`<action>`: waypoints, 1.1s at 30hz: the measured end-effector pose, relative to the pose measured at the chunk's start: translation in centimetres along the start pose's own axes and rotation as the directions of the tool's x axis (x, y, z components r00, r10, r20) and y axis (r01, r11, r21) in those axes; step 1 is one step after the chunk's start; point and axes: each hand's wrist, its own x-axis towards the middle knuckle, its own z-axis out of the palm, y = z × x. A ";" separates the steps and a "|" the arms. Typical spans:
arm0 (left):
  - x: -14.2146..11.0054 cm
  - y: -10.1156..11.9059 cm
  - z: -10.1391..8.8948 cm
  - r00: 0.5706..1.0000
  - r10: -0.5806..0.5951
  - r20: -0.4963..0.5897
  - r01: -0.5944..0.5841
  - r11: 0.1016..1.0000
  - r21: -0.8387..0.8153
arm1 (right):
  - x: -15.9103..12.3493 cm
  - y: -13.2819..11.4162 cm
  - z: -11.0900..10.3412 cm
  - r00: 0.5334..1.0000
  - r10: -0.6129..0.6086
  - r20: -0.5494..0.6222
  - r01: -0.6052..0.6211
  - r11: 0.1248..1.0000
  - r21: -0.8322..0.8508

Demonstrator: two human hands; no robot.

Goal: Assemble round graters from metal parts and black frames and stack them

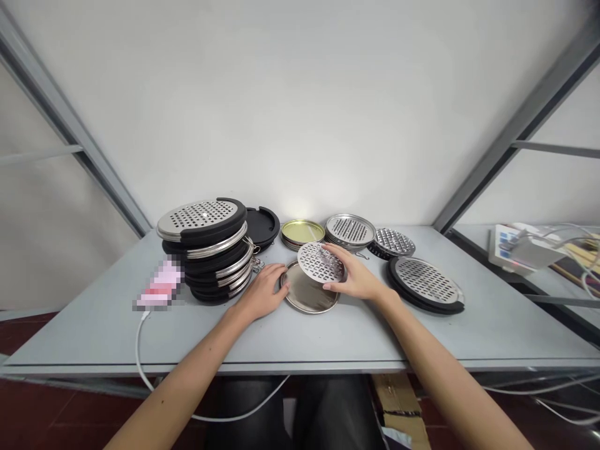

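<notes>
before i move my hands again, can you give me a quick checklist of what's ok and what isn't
1. Right hand grips the grater disc: ok, held by its edge.
2. Left hand at the left rim of the round tray: ok.
3. Disc wholly inside the tray's rim: not ok, overlaps the far side.
4. Disc touching the tray: cannot tell.
5. White cable clear of both hands: ok.

Beyond the left hand (263,292) and right hand (351,275) rises a plain pale wall (300,106), brightest low down, straight ahead. Grey metal posts slant upward, one (56,111) far left of the left hand, another (497,159) far right of the right. Beneath both spreads a grey tabletop (328,340); dark red tiled floor (37,406) shows lower, leftward.
</notes>
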 end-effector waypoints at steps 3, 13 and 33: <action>0.0 0.2 -0.1 1.000 0.015 0.011 -0.015 1.000 0.011 | -0.1 0.1 -0.1 1.000 -0.021 0.004 0.021 1.000 0.002; -0.1 -0.1 -0.3 0.997 0.052 0.053 -0.053 0.998 0.021 | -0.4 -0.6 0.1 0.990 -0.007 0.138 0.006 1.000 0.008; -0.2 -0.1 -0.7 0.994 0.014 0.107 -0.011 1.000 -0.023 | -2.6 -2.2 2.0 0.983 -0.061 0.174 0.071 0.996 -0.049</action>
